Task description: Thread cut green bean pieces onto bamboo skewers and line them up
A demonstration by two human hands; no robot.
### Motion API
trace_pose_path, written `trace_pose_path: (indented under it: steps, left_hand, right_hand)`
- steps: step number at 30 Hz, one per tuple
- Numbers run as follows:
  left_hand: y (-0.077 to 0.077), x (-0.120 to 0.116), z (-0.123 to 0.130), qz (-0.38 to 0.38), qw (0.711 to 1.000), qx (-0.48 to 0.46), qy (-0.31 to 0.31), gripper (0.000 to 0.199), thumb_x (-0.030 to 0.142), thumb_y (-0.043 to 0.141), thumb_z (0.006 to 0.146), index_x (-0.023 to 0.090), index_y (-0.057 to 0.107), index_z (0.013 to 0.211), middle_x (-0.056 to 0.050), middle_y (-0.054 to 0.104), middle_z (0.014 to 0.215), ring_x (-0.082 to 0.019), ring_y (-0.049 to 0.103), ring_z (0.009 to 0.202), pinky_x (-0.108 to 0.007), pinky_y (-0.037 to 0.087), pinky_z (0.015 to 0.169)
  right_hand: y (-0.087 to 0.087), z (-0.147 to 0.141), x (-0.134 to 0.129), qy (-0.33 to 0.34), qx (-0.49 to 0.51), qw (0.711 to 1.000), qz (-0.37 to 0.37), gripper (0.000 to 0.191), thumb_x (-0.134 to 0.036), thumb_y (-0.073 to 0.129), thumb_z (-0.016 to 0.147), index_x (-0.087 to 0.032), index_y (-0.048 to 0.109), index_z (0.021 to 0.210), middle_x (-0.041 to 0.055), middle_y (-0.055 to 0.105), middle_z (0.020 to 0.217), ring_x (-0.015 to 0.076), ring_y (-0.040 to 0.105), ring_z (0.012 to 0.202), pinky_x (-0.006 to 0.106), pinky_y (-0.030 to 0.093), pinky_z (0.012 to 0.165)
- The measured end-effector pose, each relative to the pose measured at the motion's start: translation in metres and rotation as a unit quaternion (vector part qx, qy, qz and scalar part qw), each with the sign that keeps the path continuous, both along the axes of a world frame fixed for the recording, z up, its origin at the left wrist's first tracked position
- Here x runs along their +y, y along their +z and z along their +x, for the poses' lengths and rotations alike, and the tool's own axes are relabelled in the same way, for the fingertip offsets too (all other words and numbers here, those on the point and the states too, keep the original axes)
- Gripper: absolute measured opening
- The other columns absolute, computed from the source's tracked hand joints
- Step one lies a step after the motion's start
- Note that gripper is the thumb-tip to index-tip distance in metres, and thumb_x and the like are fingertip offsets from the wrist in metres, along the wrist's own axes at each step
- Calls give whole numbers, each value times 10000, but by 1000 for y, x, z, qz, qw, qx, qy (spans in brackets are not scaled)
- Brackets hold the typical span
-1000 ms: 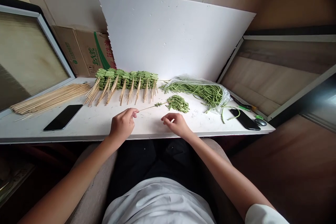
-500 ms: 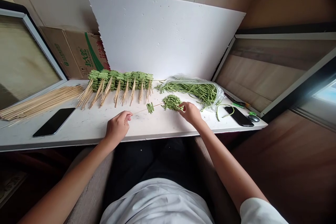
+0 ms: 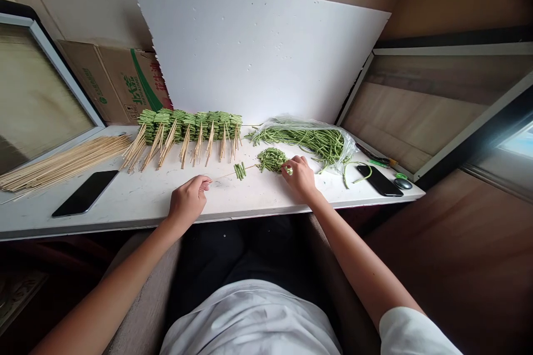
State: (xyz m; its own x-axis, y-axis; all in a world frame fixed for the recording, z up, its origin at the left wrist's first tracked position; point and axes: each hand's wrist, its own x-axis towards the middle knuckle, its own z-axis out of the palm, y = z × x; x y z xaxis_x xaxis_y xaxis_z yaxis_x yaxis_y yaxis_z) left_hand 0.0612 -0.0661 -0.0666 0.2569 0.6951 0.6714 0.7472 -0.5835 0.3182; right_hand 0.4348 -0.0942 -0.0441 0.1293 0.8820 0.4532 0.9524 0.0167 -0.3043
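Gripping: left hand [image 3: 188, 198] closed, fingertips pinching a thin, pale wooden skewer [image 3: 226, 175].
Heap: right hand [image 3: 300, 178] half-curled, fingertips at the right edge of the pile of short green bean pieces [image 3: 270, 160]; cannot tell whether they grip one.
Skewer: extends right from the left hand, several threaded green bean pieces [image 3: 240, 171] along it.
Change: a second ago, the right hand was nearer the white surface's [image 3: 144, 197] front edge.
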Motion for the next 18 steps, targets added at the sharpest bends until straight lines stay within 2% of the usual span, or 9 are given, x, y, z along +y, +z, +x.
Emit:
trace_pose_path:
  steps: [2,4,5,7,9,11,13,15,18]
  left_hand:
    - [1,-1,1,4,1000,-2,3,215,170,518,960,228,719,1007,-17,797,859,-217,748,775,-288,491,657]
    - [2,-2,1,10,1000,-5,2,216,174,514,965,225,720,1004,-19,797,853,-213,746,768,-283,499,658]
    - [3,-2,1,13,1000,-7,0,218,172,512,965,225,720,1004,-20,797,853,-211,747,771,-280,505,662]
    - [5,-3,2,22,1000,-12,-7,224,163,510,963,224,721,1004,-22,799,858,-211,752,784,-279,519,674]
    - [6,-5,3,31,999,-17,-15,229,162,505,969,224,722,1004,-24,800,859,-211,756,789,-280,532,685]
    - [8,-7,3,39,999,-21,-22,230,166,501,982,222,724,1006,-25,798,856,-210,759,790,-281,541,695]
    - [10,-8,4,44,998,-25,-29,233,166,501,989,218,726,1017,-25,798,859,-208,764,801,-281,545,704]
    - [11,-10,5,50,998,-29,-34,235,160,502,989,215,729,1022,-24,798,860,-207,768,810,-280,546,710]
    - [12,-10,5,55,997,-39,-35,233,169,503,999,213,731,1012,-21,794,848,-205,766,799,-284,547,713]
  right_hand:
    - [3,1,2,35,71,996,42,206,-322,627,1000,-204,785,1061,158,739,1152,321,590,1178,376,510,784]
    - [7,1,5,81,211,972,61,277,-450,698,963,-193,774,1032,140,767,1101,294,649,1087,377,525,805]
    - [10,0,6,108,297,947,55,349,-523,739,923,-188,767,1020,129,779,1068,275,675,1030,366,531,794]
    - [14,-4,7,151,457,876,30,482,-628,808,825,-185,753,1006,103,787,1006,234,700,944,326,531,750]
    - [19,-10,6,173,564,807,6,541,-646,868,743,-193,744,1012,71,778,965,197,699,896,288,516,715]
    - [23,-18,3,180,626,759,-8,560,-609,925,680,-207,736,1021,39,765,941,162,684,829,269,497,684]
    - [26,-25,0,188,662,725,-17,566,-554,968,638,-219,730,1028,16,756,926,138,664,760,265,481,661]
    - [27,-31,-3,200,679,706,-19,556,-503,992,620,-225,729,1022,3,750,913,129,653,726,267,474,649]
    - [29,-38,-5,222,685,693,-17,540,-456,1011,599,-228,739,1006,-6,731,876,137,645,731,272,472,640]
